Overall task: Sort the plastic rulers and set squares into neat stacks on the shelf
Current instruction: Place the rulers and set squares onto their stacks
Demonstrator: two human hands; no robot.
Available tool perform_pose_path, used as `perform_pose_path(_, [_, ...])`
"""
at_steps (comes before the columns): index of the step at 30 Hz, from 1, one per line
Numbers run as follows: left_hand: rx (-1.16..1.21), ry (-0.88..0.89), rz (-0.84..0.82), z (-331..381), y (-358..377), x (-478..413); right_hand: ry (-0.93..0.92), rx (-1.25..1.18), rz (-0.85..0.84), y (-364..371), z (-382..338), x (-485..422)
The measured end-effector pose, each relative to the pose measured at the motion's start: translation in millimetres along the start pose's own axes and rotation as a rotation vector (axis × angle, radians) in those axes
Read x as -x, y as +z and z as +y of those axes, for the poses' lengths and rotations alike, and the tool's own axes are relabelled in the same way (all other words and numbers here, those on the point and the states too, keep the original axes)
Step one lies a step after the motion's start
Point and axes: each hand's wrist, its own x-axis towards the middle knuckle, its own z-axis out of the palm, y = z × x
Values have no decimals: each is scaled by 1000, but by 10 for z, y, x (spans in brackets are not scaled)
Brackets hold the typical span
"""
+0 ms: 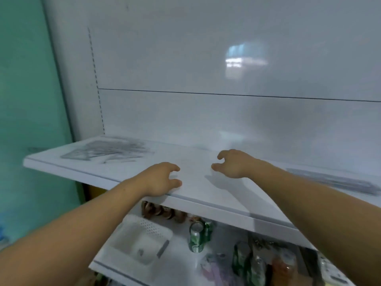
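Lower shelf, nearest me: white perforated basket [142, 240] at its left end, green cans [196, 238] just right of it, and blurred packets further right. None of it belongs to the task.

Upper shelf [206, 205], front edge: my left hand [162, 178] rests here. Its fingers are loosely curled and it holds nothing.

Mid-shelf: my right hand [233, 164] is further in than the left and well apart from it. Its thumb and fingers are hooked but slack, and it is also empty.

Right end of the shelf, between front and back edges: a narrow stack of clear rulers [334, 180] lies lengthwise. It looks fairly squared, though blur hides the edges.

Far left corner: a pile of clear set squares [105, 150]. There may be rulers mixed in; I cannot tell through the blur. The pieces look fanned rather than flush.

Progress, my reading: the split into two groups looks mostly done, since I see no loose pieces between the piles. What is left is probably squaring up the left pile and checking it for stray rulers. I cannot count either stack.
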Motion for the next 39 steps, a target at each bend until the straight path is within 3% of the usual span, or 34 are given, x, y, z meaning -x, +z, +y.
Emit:
perform_pose_path(7, [-32,-160,75,-1575,-618,204,-176,-21,-19,255,-1626,-945])
perform_pose_path(14, [-30,-280,98,-2614,-962,75,-248,9,-52,501,-2440,-1781])
perform_pose_path(26, [-7,-278,153,-3486,-1175,-971,-312,3,-150,807,-2720,-3206])
perform_pose_path(32, [-196,-186,94,-3687,-1273,-1326,-355,-64,-123,748,-2779,-3354])
perform_pose_path(39, [-106,-45,77,-3816,-1322,-1440,-222,-104,-45,803,-2794,-3205])
